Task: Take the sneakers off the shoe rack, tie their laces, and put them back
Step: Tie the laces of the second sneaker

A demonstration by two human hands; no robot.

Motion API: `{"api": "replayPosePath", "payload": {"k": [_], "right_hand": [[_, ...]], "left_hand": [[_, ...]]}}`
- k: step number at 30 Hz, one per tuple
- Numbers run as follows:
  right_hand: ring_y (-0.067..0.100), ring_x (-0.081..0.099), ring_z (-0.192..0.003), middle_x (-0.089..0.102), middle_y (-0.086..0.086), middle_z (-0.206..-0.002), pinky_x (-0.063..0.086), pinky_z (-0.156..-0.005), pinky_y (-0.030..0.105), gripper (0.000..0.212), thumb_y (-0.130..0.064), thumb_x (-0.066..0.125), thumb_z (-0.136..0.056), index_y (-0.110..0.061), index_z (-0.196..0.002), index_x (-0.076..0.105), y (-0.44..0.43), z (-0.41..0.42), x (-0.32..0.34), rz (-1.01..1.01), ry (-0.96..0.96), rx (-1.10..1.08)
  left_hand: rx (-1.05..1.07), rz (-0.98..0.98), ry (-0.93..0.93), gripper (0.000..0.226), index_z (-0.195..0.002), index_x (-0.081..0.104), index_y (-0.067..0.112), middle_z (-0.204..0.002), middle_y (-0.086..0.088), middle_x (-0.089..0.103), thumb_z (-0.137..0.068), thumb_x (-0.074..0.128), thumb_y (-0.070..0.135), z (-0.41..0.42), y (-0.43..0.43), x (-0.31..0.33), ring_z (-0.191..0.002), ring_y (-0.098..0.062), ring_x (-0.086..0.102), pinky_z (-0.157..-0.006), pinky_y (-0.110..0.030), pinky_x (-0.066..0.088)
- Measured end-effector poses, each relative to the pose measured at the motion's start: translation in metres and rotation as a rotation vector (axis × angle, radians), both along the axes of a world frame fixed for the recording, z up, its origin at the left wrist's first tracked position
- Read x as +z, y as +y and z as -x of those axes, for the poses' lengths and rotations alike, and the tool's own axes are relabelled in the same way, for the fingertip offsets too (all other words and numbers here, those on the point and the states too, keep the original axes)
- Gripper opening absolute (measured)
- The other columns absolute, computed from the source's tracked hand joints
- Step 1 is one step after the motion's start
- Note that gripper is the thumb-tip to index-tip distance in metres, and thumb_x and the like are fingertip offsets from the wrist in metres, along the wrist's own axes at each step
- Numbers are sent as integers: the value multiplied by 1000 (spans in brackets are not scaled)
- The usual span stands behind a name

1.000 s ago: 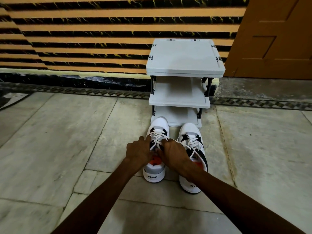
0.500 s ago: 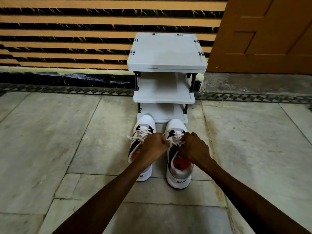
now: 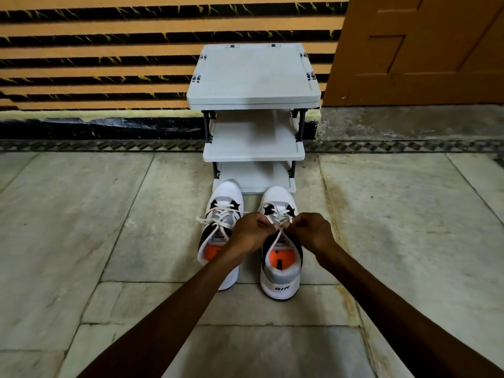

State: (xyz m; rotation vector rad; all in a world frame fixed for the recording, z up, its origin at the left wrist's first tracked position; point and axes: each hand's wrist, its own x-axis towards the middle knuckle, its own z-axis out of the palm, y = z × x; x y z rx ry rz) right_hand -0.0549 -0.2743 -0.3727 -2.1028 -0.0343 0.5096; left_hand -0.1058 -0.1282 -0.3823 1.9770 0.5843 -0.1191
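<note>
head view: two white sneakers with black and grey panels and orange insoles stand side by side on the pale marble tile floor (image 3: 81,227), heels toward the camera, toes just in front of the small grey plastic shoe rack (image 3: 253,77) with three shelves and black posts. the left sneaker (image 3: 219,241) has its flat white laces lying loose and spread across the tongue, one end trailing off to its left side. the right sneaker (image 3: 281,268) shows the word "air" in black on its heel.

both hands are over the right sneaker's tongue, close together but not touching. the left hand (image 3: 249,231) is curled into a loose fist, thumb and fingers nipping a strand of the right sneaker's white lace (image 3: 275,241). the right hand (image 3: 313,231) is curled the same way, pinching another strand of that lace. the two strands run down from the pinches toward the shoe's opening, forming a narrow loop shape between the hands. the left forearm crosses over the heel part of the left sneaker.

the rack's shelves carry no shoes in what can be seen. it stands against an orange and black striped wall (image 3: 95,58), with a brown wooden door (image 3: 422,50) to its right.
</note>
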Motion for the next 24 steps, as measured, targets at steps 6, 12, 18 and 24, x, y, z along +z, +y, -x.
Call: {"api": "replayPosePath", "payload": {"k": [6, 12, 18, 24], "right_hand": [[20, 63, -72, 72, 16, -83, 50, -62, 28, 24, -24, 62, -92, -13, -72, 70, -2, -5, 5, -159, 66, 10], [15, 58, -68, 69, 8, -86, 45, -55, 23, 16, -13, 54, -93, -12, -88, 69, -6, -7, -1, -169, 186, 37], [20, 58, -71, 64, 8, -82, 45, -59, 26, 22, -3, 46, -90, -13, -84, 64, -7, -7, 1, -207, 202, 8], [21, 58, -68, 64, 10, -79, 44, -55, 25, 22, -5, 46, -91, -13, -78, 63, -6, -5, 5, -177, 145, -19]], "left_hand": [[129, 184, -104, 19, -73, 61, 22, -64, 5, 60, -91, 62, 23, 0, -4, -2, -64, -11, 54, -61, -25, 41], [186, 322, -292, 19, -76, 56, 14, -82, -7, 69, -94, 56, 7, -1, -1, 4, -78, -17, 66, -64, -20, 51], [-75, 162, -328, 13, -90, 62, 13, -68, -1, 68, -96, 52, 8, 1, 1, 11, -69, -6, 65, -75, -26, 52], [-83, 143, -230, 29, -76, 65, 27, -61, 0, 70, -99, 47, 23, 5, -4, 16, -69, -18, 68, -74, -36, 53]]}}
